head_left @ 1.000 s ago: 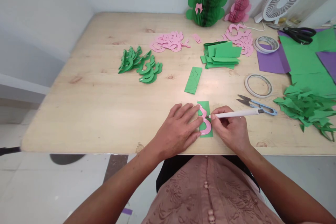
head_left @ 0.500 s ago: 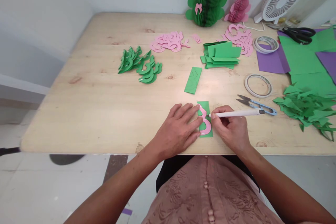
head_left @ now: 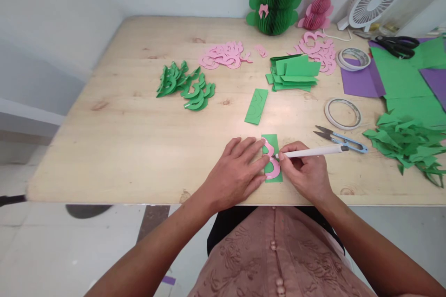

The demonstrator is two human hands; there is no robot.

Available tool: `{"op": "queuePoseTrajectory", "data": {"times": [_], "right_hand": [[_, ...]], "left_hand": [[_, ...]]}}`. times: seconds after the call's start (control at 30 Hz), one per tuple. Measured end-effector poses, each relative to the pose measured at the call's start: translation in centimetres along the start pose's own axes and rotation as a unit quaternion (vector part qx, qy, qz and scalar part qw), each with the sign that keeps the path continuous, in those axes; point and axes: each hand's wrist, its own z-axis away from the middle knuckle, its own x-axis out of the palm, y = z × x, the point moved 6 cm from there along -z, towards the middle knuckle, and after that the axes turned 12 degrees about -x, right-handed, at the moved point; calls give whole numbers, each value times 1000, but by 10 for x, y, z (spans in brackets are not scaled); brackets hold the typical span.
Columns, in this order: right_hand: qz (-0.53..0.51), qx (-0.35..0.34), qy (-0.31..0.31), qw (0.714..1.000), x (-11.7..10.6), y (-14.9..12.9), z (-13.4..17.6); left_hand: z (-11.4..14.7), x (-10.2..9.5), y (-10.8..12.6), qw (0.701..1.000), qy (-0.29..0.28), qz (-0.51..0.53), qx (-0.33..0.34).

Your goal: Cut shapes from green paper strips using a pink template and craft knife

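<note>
A pink curved paper cutout (head_left: 275, 168) lies on a green paper strip (head_left: 273, 140) near the table's front edge. My left hand (head_left: 240, 171) rests flat over their left side, fingers spread and fingertips pressing the cutout down. In my right hand (head_left: 306, 171) a white pen (head_left: 311, 151) is pinched, slanting to the right. Its tip meets the cutout's right edge at the notch between the two curves. Farther back lies another green strip (head_left: 256, 106) with a wavy outline drawn on it.
Thread snips (head_left: 341, 139), a tape roll (head_left: 343, 113) and green scraps (head_left: 406, 144) lie to the right. Behind are folded green strips (head_left: 296, 74), pink cutouts (head_left: 223, 54), green cutouts (head_left: 198, 93), black scissors (head_left: 397, 47), a fan (head_left: 374, 2) and a green honeycomb-paper figure (head_left: 275, 0).
The pen and my right hand have shifted slightly left and down, the tip moving into the cutout's notch. My left hand has stayed in place.
</note>
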Motion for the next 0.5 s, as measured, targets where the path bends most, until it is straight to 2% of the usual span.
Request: {"op": "queuePoseTrajectory", "data": {"times": [0.5], "right_hand": [[1,0,9,1000,-1,1,0]], "left_hand": [[0,0,0,1000,3,3,1]]}}
